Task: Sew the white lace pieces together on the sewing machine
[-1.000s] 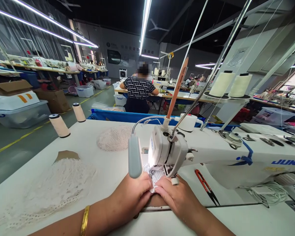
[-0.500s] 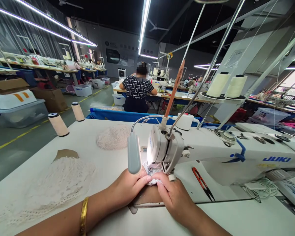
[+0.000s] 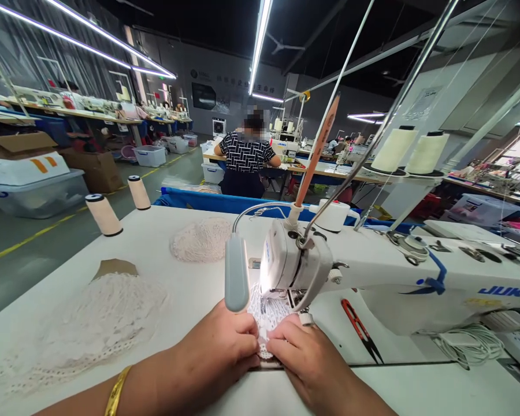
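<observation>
White lace (image 3: 264, 325) between left hand (image 3: 223, 344) and right hand (image 3: 309, 355); both pinch its near end.

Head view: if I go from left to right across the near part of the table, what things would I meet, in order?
Lace pile → left hand → lace → right hand → snips → coiled cord.

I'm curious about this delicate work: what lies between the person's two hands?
In the head view, white lace lies between the left hand and the right hand, extending beneath the sewing machine's head.
</observation>
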### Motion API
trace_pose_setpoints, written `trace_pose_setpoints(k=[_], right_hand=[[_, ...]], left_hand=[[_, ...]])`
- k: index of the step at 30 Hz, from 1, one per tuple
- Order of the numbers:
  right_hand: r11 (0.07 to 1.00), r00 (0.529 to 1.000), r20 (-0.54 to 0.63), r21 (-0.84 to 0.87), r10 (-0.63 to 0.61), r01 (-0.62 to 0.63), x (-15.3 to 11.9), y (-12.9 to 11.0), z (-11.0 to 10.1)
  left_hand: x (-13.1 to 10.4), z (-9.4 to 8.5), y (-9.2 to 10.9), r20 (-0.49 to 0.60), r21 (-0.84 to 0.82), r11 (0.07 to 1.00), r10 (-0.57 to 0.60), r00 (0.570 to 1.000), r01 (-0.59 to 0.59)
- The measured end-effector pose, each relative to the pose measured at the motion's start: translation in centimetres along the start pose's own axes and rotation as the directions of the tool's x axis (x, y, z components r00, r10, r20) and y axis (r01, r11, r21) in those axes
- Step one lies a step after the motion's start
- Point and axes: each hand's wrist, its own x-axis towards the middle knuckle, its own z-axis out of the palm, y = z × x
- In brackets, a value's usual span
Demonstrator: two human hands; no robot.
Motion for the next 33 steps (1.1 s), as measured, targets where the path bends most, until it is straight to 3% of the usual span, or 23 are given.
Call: trace_pose_setpoints(k=[6,19,33], right_hand=[[1.000,0.999,-0.036,-0.016,0.005,-0.006,0.4,0.2,0.4],[1.000,1.000,0.012,0.009,0.010,-0.010,0.1,0.0,0.1],[0.991,0.992,0.003,-0.036,0.129,-0.129,0.6,0.5,0.5]], left_hand=[[0.1,-0.5,-0.6,0.023,0.008,0.998,-0.061,0.998,0.061],[-0.3,0.6,-0.9,-0.009,0.066,0.994,0.093,0.996,-0.093],[0.7,0.5,-1.9,-0.108,0.170,0.985,0.042,0.993,-0.023]])
